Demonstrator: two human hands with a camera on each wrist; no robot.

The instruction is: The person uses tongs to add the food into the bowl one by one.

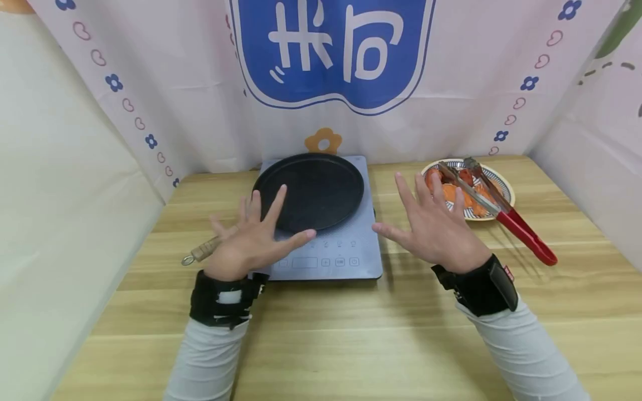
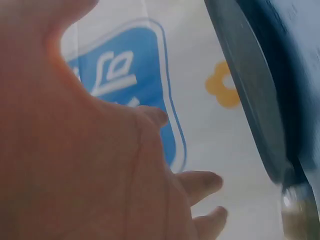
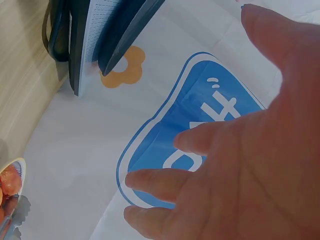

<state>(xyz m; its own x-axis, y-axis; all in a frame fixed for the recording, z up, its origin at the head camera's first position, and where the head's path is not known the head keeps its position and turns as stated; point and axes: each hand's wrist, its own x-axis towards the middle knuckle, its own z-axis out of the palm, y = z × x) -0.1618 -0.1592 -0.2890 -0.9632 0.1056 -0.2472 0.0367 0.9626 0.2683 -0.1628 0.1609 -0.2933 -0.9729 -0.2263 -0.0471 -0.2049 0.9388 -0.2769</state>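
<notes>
My left hand (image 1: 251, 245) is held with fingers spread above the front left of the induction cooktop (image 1: 368, 245), holding nothing. A flat black round pan (image 1: 313, 192) sits on the cooktop, its wooden handle (image 1: 204, 249) pointing to the front left, partly hidden by that hand. The right hand (image 1: 438, 231) hovers palm down, fingers apart, between the cooktop and a patterned plate (image 1: 507, 186). On the plate lie orange-red pieces of food (image 1: 453, 194). Red-handled metal tongs (image 1: 526, 236) rest across the plate, their handles reaching past its front right edge.
A wooden table (image 1: 321, 334) carries everything. White printed cloth (image 1: 200, 100) with a blue emblem (image 1: 336, 55) hangs behind, and more cloth encloses both sides. The cooktop's cord (image 3: 52, 35) shows in the right wrist view.
</notes>
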